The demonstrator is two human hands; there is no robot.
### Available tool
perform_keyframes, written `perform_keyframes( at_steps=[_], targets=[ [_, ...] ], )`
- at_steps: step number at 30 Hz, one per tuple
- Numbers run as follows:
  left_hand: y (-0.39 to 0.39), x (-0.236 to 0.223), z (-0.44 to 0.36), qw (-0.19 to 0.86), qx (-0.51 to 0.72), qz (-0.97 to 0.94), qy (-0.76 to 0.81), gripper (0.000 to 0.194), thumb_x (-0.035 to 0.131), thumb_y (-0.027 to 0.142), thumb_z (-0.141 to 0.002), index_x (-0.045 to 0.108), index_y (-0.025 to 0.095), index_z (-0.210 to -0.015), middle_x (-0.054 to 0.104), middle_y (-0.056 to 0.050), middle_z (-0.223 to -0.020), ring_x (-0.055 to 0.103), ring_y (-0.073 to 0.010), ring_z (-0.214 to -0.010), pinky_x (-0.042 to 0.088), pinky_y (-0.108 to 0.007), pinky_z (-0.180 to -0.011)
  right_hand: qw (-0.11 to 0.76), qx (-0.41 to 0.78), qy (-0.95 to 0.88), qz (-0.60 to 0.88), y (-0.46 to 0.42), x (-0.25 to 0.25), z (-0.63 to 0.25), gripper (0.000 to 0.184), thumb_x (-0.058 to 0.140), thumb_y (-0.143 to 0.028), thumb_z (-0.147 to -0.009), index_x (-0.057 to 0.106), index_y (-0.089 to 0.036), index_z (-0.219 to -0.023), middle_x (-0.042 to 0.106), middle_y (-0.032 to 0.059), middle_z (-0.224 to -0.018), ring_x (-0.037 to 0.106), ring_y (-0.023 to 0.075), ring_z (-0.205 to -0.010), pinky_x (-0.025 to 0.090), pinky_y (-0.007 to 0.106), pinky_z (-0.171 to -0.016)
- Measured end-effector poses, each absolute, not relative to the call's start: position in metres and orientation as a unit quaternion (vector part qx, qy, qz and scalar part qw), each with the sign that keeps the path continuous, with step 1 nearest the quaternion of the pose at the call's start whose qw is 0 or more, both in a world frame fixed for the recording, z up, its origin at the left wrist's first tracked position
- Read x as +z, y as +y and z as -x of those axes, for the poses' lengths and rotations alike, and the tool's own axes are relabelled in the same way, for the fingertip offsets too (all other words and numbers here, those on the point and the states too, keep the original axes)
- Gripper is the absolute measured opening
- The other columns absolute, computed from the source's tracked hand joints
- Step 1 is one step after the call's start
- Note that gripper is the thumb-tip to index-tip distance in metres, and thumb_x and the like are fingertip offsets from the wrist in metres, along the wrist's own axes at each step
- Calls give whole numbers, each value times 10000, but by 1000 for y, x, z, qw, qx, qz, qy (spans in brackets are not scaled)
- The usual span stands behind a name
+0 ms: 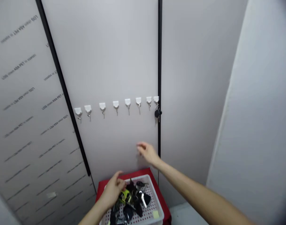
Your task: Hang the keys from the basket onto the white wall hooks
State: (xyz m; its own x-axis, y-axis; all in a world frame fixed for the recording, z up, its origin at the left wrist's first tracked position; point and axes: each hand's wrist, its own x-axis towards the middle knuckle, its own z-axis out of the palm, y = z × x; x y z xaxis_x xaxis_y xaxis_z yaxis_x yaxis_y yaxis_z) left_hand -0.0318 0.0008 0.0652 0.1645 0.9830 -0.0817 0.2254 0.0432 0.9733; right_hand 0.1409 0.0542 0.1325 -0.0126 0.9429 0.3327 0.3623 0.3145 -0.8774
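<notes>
Now, bottom centre: left hand (113,188) over black-and-silver keys (143,199) in a white perforated plastic basket (160,210).
Cannot tell its grip; right hand (147,152), right of centre, loosely curled.

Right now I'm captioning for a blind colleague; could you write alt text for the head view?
A person's left hand is over a white basket of keys on a red surface, while the right hand is raised before a pale panel. Eight white hooks line the panel, a dark key set hanging from the rightmost.
</notes>
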Motion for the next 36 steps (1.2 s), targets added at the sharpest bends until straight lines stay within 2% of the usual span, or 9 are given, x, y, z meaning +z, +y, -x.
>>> perform_keyframes(
  at_steps=[2, 4, 10, 16, 20, 23, 27, 31, 36],
  targets=[
    [1, 49, 37, 492, 377, -575, 534, 342, 473, 251, -583, 376, 153, -895, 483, 49, -507, 465, -76, -473, 273, -169, -410, 613, 170, -565, 525, 66, 175, -169, 288, 402, -290, -617, 465, -132, -849, 507, 18, -685, 445, 79, -518, 351, 200, -503],
    [2, 30, 39, 505, 377, -557, 541, 319, 486, 272, -564, 392, 155, -846, 462, 56, -491, 443, -70, -442, 262, -170, -399, 672, 25, -482, 561, 77, 214, -194, 358, 432, -335, -594, 441, -153, -902, 508, 38, -797, 455, 93, -590, 357, 220, -566],
    [-1, -26, 35, 492, 400, -554, 539, 177, 534, 241, -503, 463, 170, -648, 483, 34, -528, 456, -81, -492, 356, -196, -524, 539, -47, -512, 667, 95, 244, -218, 264, 461, -357, -553, 512, -173, -734, 535, 37, -681, 463, 138, -606, 341, 257, -551],
    [-12, -25, 37, 453, 399, -575, 552, 145, 497, 269, -545, 496, 175, -655, 543, -2, -625, 500, -119, -599, 376, -211, -596, 595, -114, -520, 602, 94, 281, -228, 260, 424, -280, -592, 530, -130, -776, 544, 44, -680, 466, 125, -598, 346, 248, -567],
    [-19, -13, 37, 446, 411, -569, 555, 177, 479, 289, -565, 502, 156, -679, 542, -7, -645, 506, -132, -633, 371, -232, -619, 567, -128, -603, 546, 87, 302, -218, 259, 430, -237, -591, 540, -111, -789, 548, 47, -705, 465, 122, -624, 340, 240, -578],
    [-20, -11, 38, 475, 427, -544, 544, 191, 473, 296, -571, 491, 147, -689, 525, 5, -623, 503, -112, -571, 371, -236, -599, 452, -6, -723, 522, 68, 261, -190, 225, 445, -196, -571, 552, -109, -748, 553, 26, -672, 466, 103, -586, 333, 209, -540],
    [-18, -15, 40, 501, 454, -504, 537, 193, 496, 277, -556, 482, 138, -689, 513, 15, -585, 492, -94, -531, 369, -226, -564, 251, 201, -807, 495, 29, 144, -153, 176, 456, -159, -540, 571, -114, -665, 540, -5, -542, 437, 80, -478, 309, 189, -468],
    [-19, -14, 39, 512, 455, -484, 545, 153, 508, 233, -543, 476, 138, -659, 491, 35, -533, 474, -74, -484, 350, -201, -513, 253, 294, -756, 527, 9, 56, -135, 167, 465, -226, -561, 562, -129, -656, 540, -3, -548, 442, 86, -488, 324, 193, -472],
    [-23, -2, 36, 529, 469, -446, 549, 115, 490, 204, -549, 467, 134, -637, 493, 35, -511, 450, -58, -435, 297, -173, -430, 344, 335, -707, 519, 6, 37, -125, 249, 375, -318, -652, 537, -132, -686, 556, 30, -645, 479, 118, -583, 356, 224, -554]
  ],
)
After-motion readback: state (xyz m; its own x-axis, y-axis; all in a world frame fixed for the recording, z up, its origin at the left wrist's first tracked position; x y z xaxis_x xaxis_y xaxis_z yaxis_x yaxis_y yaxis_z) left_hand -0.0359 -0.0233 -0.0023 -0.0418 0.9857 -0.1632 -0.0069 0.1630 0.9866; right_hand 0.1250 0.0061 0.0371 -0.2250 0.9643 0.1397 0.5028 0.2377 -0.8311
